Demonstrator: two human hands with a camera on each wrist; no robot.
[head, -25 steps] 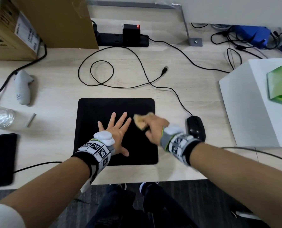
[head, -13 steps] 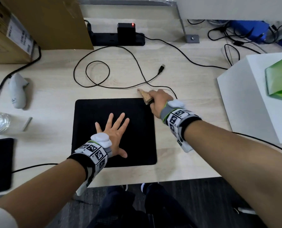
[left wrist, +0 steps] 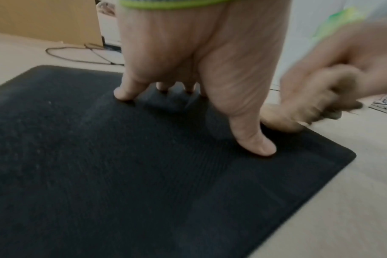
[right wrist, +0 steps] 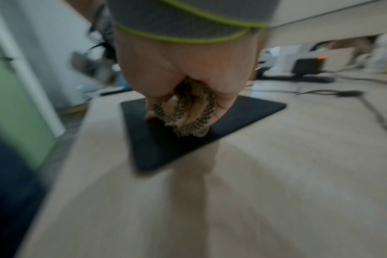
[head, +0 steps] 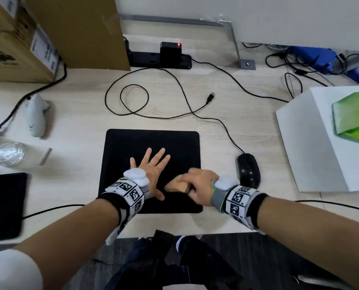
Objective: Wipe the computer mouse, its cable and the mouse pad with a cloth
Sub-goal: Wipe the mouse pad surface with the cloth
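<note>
A black mouse pad [head: 132, 143] lies on the pale wood desk [head: 74, 122]. My left hand [head: 151, 166] presses flat on it with fingers spread, fingertips [left wrist: 124, 92] down on the pad [left wrist: 99, 174]. My right hand [head: 197, 185] grips a bunched tan cloth [head: 177, 186] on the pad's near right part, close to my left thumb [left wrist: 254, 143]. The cloth [right wrist: 188, 111] shows a checked weave on the pad [right wrist: 243, 111]. The black mouse [head: 248, 171] sits on the desk right of the pad. Its cable [head: 195, 111] loops across the desk behind the pad to a loose USB plug [head: 210, 98].
A white box [head: 312, 143] with a green packet [head: 354, 116] stands right. Cardboard boxes [head: 48, 32] and a power strip [head: 159, 59] line the back. A grey handheld device [head: 36, 118], a clear bottle [head: 7, 153] and a phone [head: 5, 206] lie left.
My right hand with the cloth swept from the pad's far right corner back to its near right part. My left hand stayed pressed on the pad.
</note>
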